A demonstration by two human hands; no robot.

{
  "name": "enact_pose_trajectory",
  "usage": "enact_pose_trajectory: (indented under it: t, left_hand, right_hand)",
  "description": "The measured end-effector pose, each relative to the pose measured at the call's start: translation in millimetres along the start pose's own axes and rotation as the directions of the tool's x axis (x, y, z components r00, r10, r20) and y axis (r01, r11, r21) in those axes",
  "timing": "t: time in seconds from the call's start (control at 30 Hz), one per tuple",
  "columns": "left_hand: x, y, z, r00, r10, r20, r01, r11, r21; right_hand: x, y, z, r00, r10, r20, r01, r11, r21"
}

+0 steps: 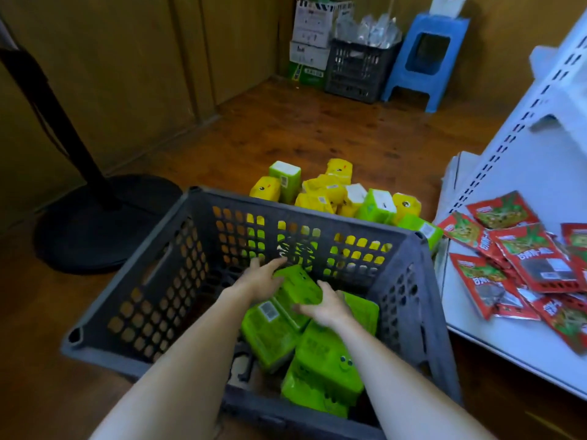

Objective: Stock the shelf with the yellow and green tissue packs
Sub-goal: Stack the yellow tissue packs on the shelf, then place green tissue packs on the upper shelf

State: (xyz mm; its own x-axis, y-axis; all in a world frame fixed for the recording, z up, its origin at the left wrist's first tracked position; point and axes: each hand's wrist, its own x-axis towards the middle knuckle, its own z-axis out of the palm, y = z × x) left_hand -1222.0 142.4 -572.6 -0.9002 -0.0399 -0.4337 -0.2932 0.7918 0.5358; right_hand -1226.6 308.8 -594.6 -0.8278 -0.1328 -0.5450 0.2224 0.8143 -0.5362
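Both my hands reach down into a dark grey plastic crate point(409, 281) on the floor. Between them is a green tissue pack point(298, 287), slightly lifted and tilted: my left hand point(263, 274) grips its left end and my right hand point(327, 304) grips its near right side. Several more green tissue packs point(324, 366) lie in the crate below. Beyond the crate's far wall, a heap of yellow and green tissue packs point(333, 195) lies on the wooden floor. The white shelf point(508, 331) stands to the right.
Red snack packets point(527, 258) lie scattered on the white shelf's lowest board. A black fan stand with a round base point(104, 223) sits left of the crate. At the back stand cardboard boxes point(313, 39), a dark crate point(359, 68) and a blue stool point(425, 61).
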Motion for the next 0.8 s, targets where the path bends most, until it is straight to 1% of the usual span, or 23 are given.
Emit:
enact_pose_trajectory:
  t: [0.07, 0.13, 0.2, 0.27, 0.33, 0.37, 0.43, 0.5, 0.57, 0.67, 0.73, 0.8]
  left_hand:
    - [6.7, -3.9, 8.7, 0.998, -0.053, 0.047, 0.054, 0.998, -0.034]
    - [11.1, -9.6, 18.6, 0.993, -0.080, 0.091, 0.087, 0.994, -0.069]
    - [13.6, -13.2, 24.9, 0.990, -0.081, 0.116, 0.096, 0.987, -0.132]
    - [11.1, -11.0, 25.5, 0.991, -0.083, 0.106, 0.103, 0.976, -0.193]
    - [9.4, -9.3, 24.3, 0.993, -0.083, 0.085, 0.102, 0.963, -0.249]
    - [8.1, -8.9, 23.2, 0.994, -0.084, 0.076, 0.102, 0.957, -0.271]
    - [1.2, -6.9, 19.7, 0.996, -0.083, 0.045, 0.093, 0.947, -0.308]
    - [-2.6, -7.1, 15.9, 0.995, -0.094, -0.009, 0.086, 0.937, -0.338]
    - [-8.1, -7.6, 8.4, 0.994, -0.090, -0.058, 0.065, 0.937, -0.344]
    - [-19.0, -10.5, -6.9, 0.995, -0.046, -0.093, 0.008, 0.928, -0.372]
    - [-30.1, -11.4, -19.3, 0.992, -0.016, -0.123, -0.038, 0.906, -0.421]
    - [-43.6, -8.3, -33.7, 0.985, -0.046, -0.164, -0.043, 0.866, -0.498]
  right_hand:
    - [4.7, 3.6, 6.9, 1.000, 0.013, 0.002, -0.013, 1.000, -0.016]
    - [5.9, 5.7, 10.3, 1.000, 0.010, 0.006, -0.010, 0.999, 0.030]
    - [5.8, 8.1, 11.8, 0.999, -0.034, -0.030, 0.037, 0.995, 0.096]
    - [4.2, 9.6, 12.6, 0.995, -0.090, -0.045, 0.094, 0.990, 0.107]
    - [1.9, 8.0, 12.2, 0.989, -0.134, -0.068, 0.142, 0.983, 0.116]
    - [0.5, 5.8, 11.3, 0.986, -0.140, -0.093, 0.153, 0.976, 0.154]
    - [-3.6, -1.9, 7.6, 0.981, -0.120, -0.155, 0.157, 0.953, 0.258]
    - [-8.6, -10.7, 2.9, 0.978, -0.096, -0.183, 0.153, 0.932, 0.329]
    - [-11.6, -16.5, 0.0, 0.979, -0.092, -0.182, 0.155, 0.917, 0.369]
    - [-19.6, -26.7, -3.2, 0.978, -0.145, -0.152, 0.198, 0.880, 0.432]
    - [-23.1, -34.5, -4.6, 0.977, -0.165, -0.137, 0.212, 0.834, 0.510]
    - [-28.7, -47.5, -7.3, 0.976, -0.176, -0.127, 0.217, 0.784, 0.582]
